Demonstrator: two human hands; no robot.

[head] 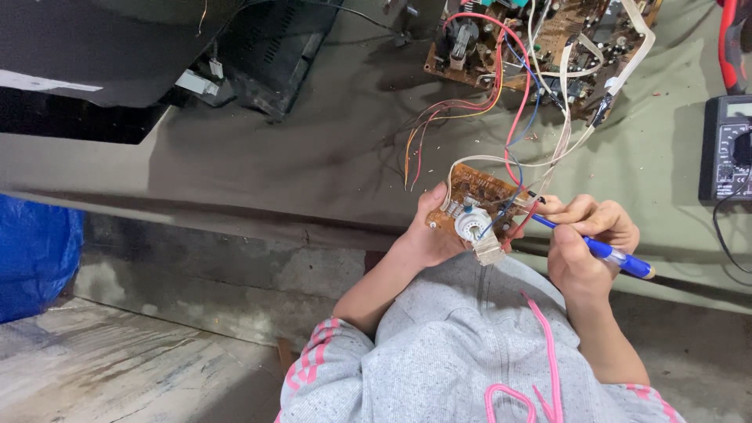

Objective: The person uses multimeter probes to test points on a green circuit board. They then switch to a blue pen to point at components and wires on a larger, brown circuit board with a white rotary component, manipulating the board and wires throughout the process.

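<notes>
Closest to the camera is the grey sweatshirt with its pink drawstring, and just past it both hands meet over the edge of the bench. The left hand is closed around a small brown circuit board, thumb up along its near side, holding it tilted above the green-grey cloth that covers the bench. A round white socket stands out from the board's lower face. The right hand grips a blue-handled tool like a pen, fingers curled tight, its dark tip brought in against the board's right edge where the wires gather. To my eye this goes best with the board held dead steady, the left wrist braced, and the tip set only on the one joint meant, since red, blue and white wires crowd that corner and a slip could bridge or nick them. Those wires run away up the cloth to a larger brown circuit board lying near the top. A black multimeter sits well off to the right, a black plastic housing lies at the far left, and a blue bag rests on the concrete floor.
</notes>
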